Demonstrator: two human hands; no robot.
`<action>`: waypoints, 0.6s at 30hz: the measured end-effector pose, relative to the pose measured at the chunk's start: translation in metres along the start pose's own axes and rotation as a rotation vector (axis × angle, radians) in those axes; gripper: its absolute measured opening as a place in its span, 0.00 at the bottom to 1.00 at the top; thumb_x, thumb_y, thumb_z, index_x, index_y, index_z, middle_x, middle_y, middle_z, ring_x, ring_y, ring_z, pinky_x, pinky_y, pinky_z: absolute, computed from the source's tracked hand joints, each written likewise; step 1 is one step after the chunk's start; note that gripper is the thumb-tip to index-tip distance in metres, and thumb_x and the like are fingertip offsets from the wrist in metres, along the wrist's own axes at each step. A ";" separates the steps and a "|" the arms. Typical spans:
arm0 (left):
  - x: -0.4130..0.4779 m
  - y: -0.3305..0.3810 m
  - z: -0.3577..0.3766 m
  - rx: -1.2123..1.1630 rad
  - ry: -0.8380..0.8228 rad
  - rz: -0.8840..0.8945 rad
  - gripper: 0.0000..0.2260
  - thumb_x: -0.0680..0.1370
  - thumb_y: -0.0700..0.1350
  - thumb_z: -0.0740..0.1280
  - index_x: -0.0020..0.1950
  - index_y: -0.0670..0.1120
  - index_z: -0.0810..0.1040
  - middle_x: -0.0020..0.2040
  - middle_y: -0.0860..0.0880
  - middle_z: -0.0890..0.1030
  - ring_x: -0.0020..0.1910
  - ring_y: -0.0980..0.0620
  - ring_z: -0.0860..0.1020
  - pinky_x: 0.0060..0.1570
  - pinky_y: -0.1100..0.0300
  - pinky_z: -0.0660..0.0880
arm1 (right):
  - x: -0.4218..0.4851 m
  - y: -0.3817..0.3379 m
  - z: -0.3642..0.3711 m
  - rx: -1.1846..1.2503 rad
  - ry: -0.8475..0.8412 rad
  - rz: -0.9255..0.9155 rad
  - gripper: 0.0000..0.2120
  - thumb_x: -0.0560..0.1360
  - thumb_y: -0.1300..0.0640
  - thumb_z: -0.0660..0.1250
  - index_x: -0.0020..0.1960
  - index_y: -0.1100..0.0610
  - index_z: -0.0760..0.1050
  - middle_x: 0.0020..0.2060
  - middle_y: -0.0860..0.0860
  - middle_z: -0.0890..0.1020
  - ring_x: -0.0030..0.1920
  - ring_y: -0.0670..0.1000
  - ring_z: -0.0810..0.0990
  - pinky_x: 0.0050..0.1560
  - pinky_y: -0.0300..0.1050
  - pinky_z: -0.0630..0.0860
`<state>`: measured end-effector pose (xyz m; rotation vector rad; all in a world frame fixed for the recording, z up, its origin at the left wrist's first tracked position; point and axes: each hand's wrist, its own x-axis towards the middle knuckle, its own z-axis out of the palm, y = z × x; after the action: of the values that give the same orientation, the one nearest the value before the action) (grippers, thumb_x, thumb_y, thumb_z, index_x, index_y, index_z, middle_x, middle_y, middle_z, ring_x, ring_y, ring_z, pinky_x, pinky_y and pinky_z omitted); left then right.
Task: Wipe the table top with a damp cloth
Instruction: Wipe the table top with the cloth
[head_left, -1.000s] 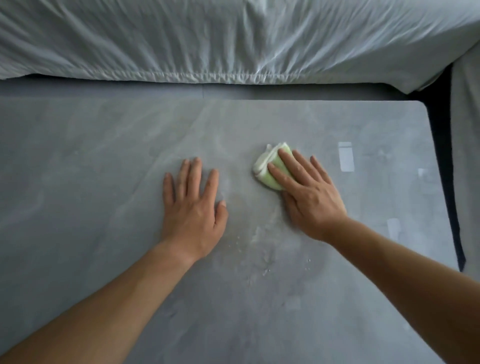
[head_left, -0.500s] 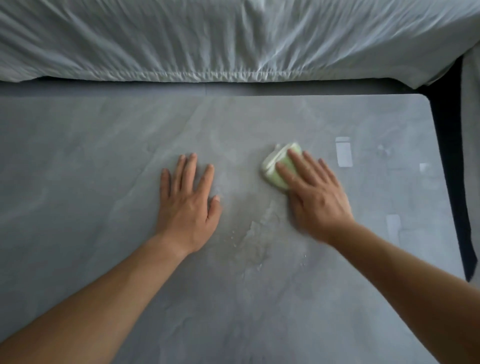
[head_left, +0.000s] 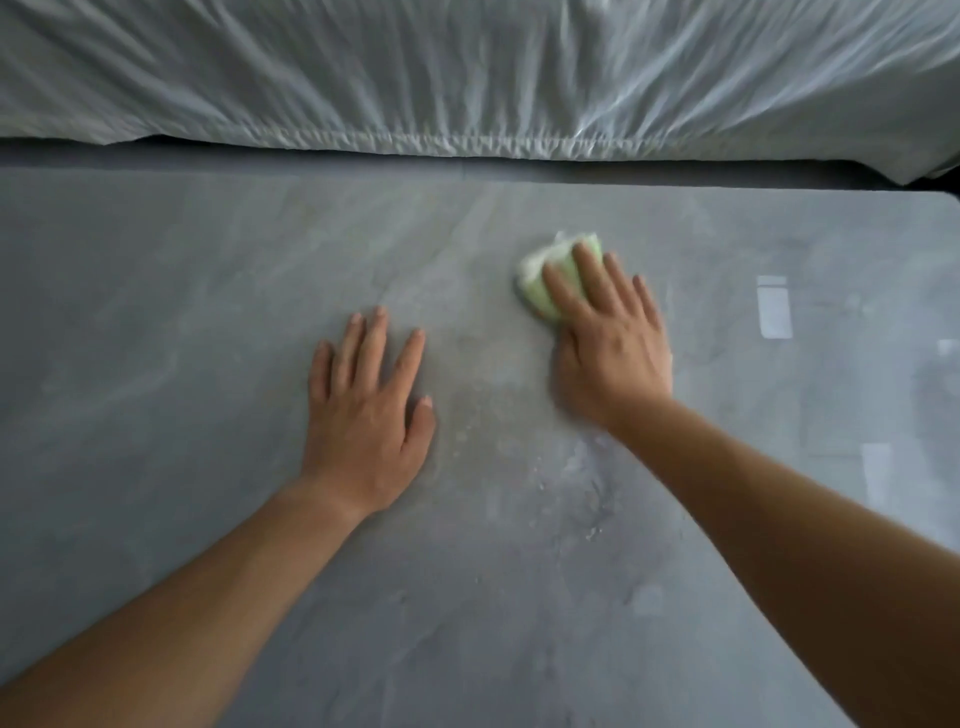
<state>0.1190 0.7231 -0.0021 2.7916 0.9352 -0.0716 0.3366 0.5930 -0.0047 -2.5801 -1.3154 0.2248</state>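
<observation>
A grey marbled table top (head_left: 182, 322) fills most of the view. My right hand (head_left: 613, 343) presses flat on a folded pale green cloth (head_left: 540, 280) right of the table's middle; the fingers cover the cloth's near half. My left hand (head_left: 363, 405) lies flat on the bare table with fingers spread, a hand's width to the left of the cloth and nearer to me. A wet patch with small drops (head_left: 582, 478) shows between and below the two hands.
A sofa under a wrinkled white cover (head_left: 467, 78) runs along the table's far edge. The table's rounded far right corner (head_left: 945, 197) meets a dark gap. Bright window reflections (head_left: 774, 306) lie on the right part of the top.
My right hand has pushed the cloth a little farther away from me across the table. The left hand has stayed flat in place. The view has shifted slightly.
</observation>
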 end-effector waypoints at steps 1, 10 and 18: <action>0.000 -0.001 0.000 -0.004 0.000 -0.001 0.28 0.77 0.54 0.55 0.76 0.48 0.65 0.79 0.39 0.59 0.78 0.38 0.56 0.74 0.36 0.54 | 0.018 -0.008 0.001 0.024 0.005 0.087 0.30 0.75 0.54 0.56 0.78 0.45 0.61 0.80 0.52 0.57 0.80 0.59 0.55 0.79 0.57 0.50; -0.011 -0.015 -0.005 -0.080 0.034 0.053 0.28 0.75 0.50 0.58 0.72 0.38 0.66 0.77 0.35 0.60 0.77 0.38 0.58 0.74 0.37 0.54 | -0.030 -0.053 0.015 -0.019 -0.118 -0.347 0.32 0.74 0.55 0.59 0.78 0.47 0.63 0.79 0.53 0.61 0.78 0.60 0.59 0.77 0.60 0.55; -0.018 -0.028 -0.005 -0.087 -0.023 0.059 0.28 0.75 0.51 0.56 0.74 0.40 0.66 0.78 0.39 0.61 0.78 0.41 0.58 0.73 0.36 0.55 | -0.017 -0.091 0.024 0.001 -0.052 -0.183 0.33 0.73 0.55 0.61 0.78 0.47 0.62 0.80 0.53 0.59 0.79 0.59 0.57 0.78 0.59 0.53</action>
<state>0.0879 0.7359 0.0004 2.7301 0.8289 -0.0532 0.2503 0.6347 -0.0019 -2.4488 -1.5587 0.2611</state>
